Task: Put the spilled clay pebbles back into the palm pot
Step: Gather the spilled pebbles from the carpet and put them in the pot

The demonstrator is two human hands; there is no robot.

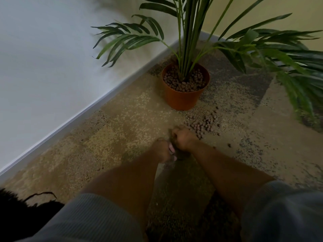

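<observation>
Hands together low over the carpet [122,123]: right hand [183,139] curls, contents hidden, left hand [163,152] cupped alongside, so sweep the spilled clay pebbles [202,124] into it before lifting to the palm pot [183,100].

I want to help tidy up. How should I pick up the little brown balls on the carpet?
Scoop the spilled pebbles from the pile's near edge with cupped fingers, probably best. They are small, round and loose on the carpet, so pinching takes few. The pot stands just behind.
</observation>
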